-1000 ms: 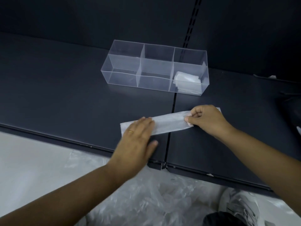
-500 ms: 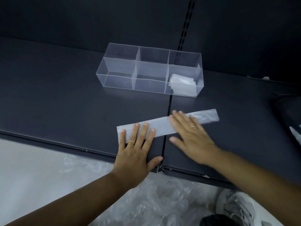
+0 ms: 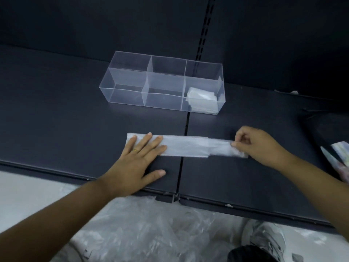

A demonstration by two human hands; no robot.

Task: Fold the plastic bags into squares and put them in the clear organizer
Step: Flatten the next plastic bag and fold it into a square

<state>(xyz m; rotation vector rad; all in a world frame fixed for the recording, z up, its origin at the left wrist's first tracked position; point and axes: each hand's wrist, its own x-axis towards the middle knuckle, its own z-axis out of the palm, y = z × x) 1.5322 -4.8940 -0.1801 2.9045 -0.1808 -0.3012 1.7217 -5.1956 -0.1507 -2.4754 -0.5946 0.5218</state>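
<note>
Pinning the bag strip [image 3: 187, 147] with your flat left hand [image 3: 137, 161], your right hand [image 3: 258, 146] pinches its three-o'clock end; probably fold toward nine next.

Translucent white bag strip [image 3: 186, 147], clear organizer [image 3: 162, 84], dark shelf [image 3: 56, 114]
</note>
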